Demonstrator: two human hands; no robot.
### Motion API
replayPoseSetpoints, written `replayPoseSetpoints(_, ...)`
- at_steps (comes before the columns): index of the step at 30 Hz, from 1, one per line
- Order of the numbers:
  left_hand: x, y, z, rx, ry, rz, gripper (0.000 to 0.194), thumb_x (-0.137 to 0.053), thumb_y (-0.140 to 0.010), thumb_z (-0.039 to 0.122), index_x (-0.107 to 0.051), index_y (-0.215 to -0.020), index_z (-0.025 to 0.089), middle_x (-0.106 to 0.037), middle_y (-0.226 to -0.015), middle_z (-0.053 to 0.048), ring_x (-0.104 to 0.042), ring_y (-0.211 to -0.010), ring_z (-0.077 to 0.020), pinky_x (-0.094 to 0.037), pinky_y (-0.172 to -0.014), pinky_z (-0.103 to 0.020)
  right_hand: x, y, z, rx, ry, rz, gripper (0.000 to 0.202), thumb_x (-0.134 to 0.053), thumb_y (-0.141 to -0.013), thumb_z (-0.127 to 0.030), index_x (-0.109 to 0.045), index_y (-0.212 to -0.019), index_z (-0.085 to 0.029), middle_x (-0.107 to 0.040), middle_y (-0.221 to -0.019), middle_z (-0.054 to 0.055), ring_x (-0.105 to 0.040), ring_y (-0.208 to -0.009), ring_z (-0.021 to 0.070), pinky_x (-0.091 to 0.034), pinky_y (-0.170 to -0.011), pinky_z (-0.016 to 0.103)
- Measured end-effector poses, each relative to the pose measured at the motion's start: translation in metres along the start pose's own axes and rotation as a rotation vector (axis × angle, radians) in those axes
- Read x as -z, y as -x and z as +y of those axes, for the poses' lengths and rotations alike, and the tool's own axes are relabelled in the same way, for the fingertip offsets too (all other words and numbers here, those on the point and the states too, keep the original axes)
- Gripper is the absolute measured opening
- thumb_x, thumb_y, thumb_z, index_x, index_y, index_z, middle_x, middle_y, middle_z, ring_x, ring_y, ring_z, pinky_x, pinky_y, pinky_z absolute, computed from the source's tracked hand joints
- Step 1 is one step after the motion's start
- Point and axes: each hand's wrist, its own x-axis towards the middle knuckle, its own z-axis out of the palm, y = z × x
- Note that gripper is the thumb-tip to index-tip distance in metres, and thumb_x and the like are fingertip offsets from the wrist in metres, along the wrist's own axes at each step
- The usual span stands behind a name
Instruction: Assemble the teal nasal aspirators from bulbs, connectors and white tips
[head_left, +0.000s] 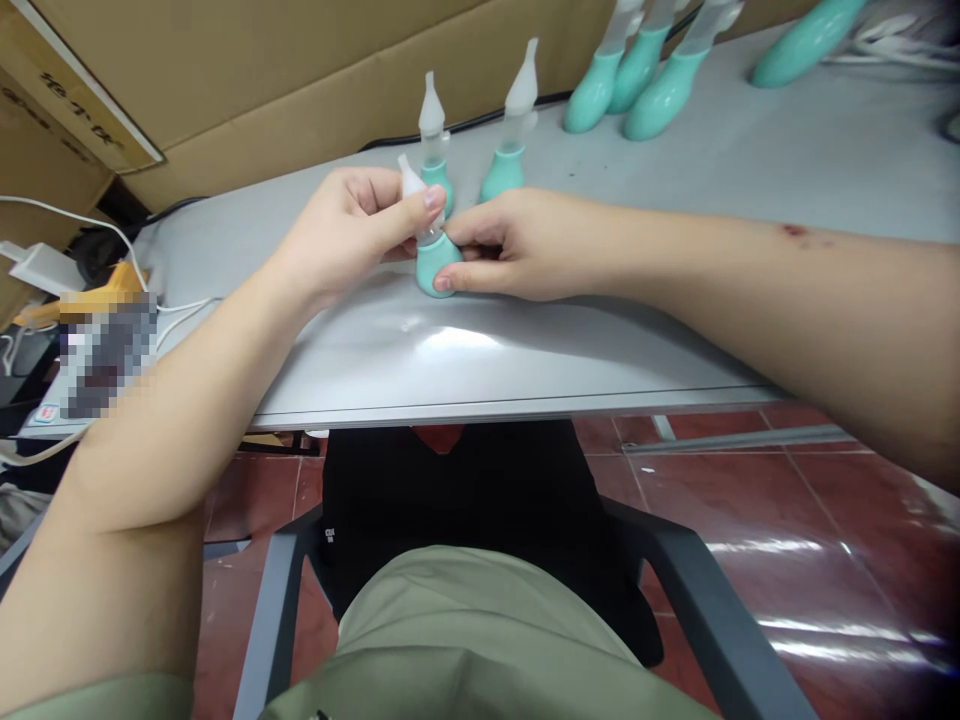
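A small aspirator (433, 262) with a teal bulb and a whitish pointed tip is held between both hands over the grey table. My left hand (371, 222) pinches its upper part, just below the tip. The thumb and fingers of my right hand (502, 250) close around the teal bulb from the right. Right behind my hands stands a similar aspirator (433, 125), its bulb partly hidden. Another one (510, 140) stands upright a little to the right, beyond my right wrist.
Several more teal aspirators (645, 85) lean at the back right, near white cables. Cardboard (300, 70) lines the back of the grey table (480, 375). At the left are a white plug (46, 268), cables and a blurred-out item.
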Motion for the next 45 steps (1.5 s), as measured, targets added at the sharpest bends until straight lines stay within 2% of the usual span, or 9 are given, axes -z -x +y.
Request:
replayPoseSetpoints(4,0.002,-0.003,-0.003,0.020,-0.025,0.022,0.028,-0.084,-0.111,0.023,-0.079,-0.085,0.016,-0.077,-0.089,-0.002,-0.075,-0.084,-0.0147,-0.066,-0.092,-0.037,0.000,0.000,0.002,0.039,-0.015,-0.003,0.048,-0.088,-0.117,-0.023,-0.056,-0.082,-0.022,-0.045,-0.071,-0.003,-0.041,-0.078,0.0159,-0.032,-0.078,0.039)
replayPoseSetpoints(9,0.000,-0.002,-0.004,0.001,-0.047,0.048,0.029,-0.089,-0.108,0.030,-0.082,-0.082,0.019,-0.076,-0.085,-0.002,-0.073,-0.083,-0.0153,-0.065,-0.092,-0.036,-0.001,0.000,0.003,0.015,0.006,0.005,0.047,-0.084,-0.117,-0.024,-0.055,-0.081,-0.022,-0.042,-0.075,-0.002,-0.040,-0.079,0.0175,-0.032,-0.080,0.040)
replayPoseSetpoints(14,-0.004,-0.008,-0.016,-0.341,-0.167,0.150,0.033,-0.109,-0.103,0.050,-0.093,-0.087,0.026,-0.084,-0.087,-0.002,-0.069,-0.080,-0.0171,-0.059,-0.080,-0.037,-0.007,-0.003,-0.003,0.032,0.000,0.164,0.040,-0.085,-0.115,-0.033,-0.057,-0.088,-0.024,-0.057,-0.093,0.004,-0.061,-0.097,0.0243,-0.049,-0.091,0.040)
replayPoseSetpoints(17,-0.004,-0.013,-0.021,-0.428,-0.188,0.169,0.028,-0.110,-0.101,0.046,-0.096,-0.086,0.027,-0.085,-0.085,-0.003,-0.068,-0.077,-0.0163,-0.050,-0.071,-0.035,-0.008,-0.004,-0.012,0.014,-0.023,0.141,0.032,-0.077,-0.121,-0.033,-0.060,-0.095,-0.025,-0.063,-0.097,0.004,-0.063,-0.103,0.0255,-0.051,-0.098,0.041)
replayPoseSetpoints(22,-0.004,-0.010,-0.015,-0.362,-0.100,0.089,0.021,-0.094,-0.106,0.027,-0.092,-0.085,0.024,-0.080,-0.085,-0.003,-0.065,-0.075,-0.0145,-0.056,-0.077,-0.034,-0.005,-0.001,-0.021,-0.102,0.034,0.065,0.040,-0.073,-0.127,-0.031,-0.059,-0.091,-0.024,-0.053,-0.080,-0.001,-0.050,-0.082,0.0202,-0.046,-0.090,0.040)
replayPoseSetpoints(27,-0.009,0.000,0.001,-0.211,-0.144,0.064,0.028,-0.085,-0.110,0.021,-0.087,-0.082,0.021,-0.077,-0.084,-0.001,-0.069,-0.079,-0.0128,-0.062,-0.086,-0.033,-0.001,-0.002,-0.016,-0.053,0.106,0.006,0.042,-0.077,-0.125,-0.025,-0.058,-0.087,-0.023,-0.053,-0.080,-0.001,-0.049,-0.082,0.0192,-0.043,-0.086,0.039)
replayPoseSetpoints(33,-0.009,0.007,0.008,-0.106,-0.088,0.010,0.022,-0.088,-0.109,0.027,-0.089,-0.089,0.020,-0.082,-0.089,0.000,-0.074,-0.084,-0.0127,-0.061,-0.088,-0.031,0.004,-0.002,-0.004,0.024,0.099,-0.058,0.046,-0.075,-0.124,-0.029,-0.052,-0.084,-0.024,-0.053,-0.076,0.001,-0.049,-0.079,0.0207,-0.040,-0.082,0.041)
replayPoseSetpoints(39,-0.001,0.003,0.005,-0.080,-0.012,-0.016,0.034,-0.096,-0.112,0.039,-0.087,-0.085,0.021,-0.082,-0.087,-0.002,-0.080,-0.081,-0.0173,-0.071,-0.088,-0.037,0.000,-0.003,0.001,0.118,0.162,-0.083,0.021,-0.080,-0.117,-0.028,-0.069,-0.101,-0.023,-0.073,-0.097,0.004,-0.058,-0.088,0.0224,-0.044,-0.083,0.040)
replayPoseSetpoints(45,0.007,0.001,0.013,-0.126,0.022,0.101,0.027,-0.106,-0.106,0.051,-0.095,-0.089,0.032,-0.083,-0.092,0.000,-0.078,-0.079,-0.0184,-0.076,-0.083,-0.040,0.003,0.002,0.002,0.097,0.013,0.046,0.018,-0.082,-0.115,-0.038,-0.076,-0.103,-0.026,-0.074,-0.104,0.005,-0.065,-0.096,0.0244,-0.051,-0.094,0.041)
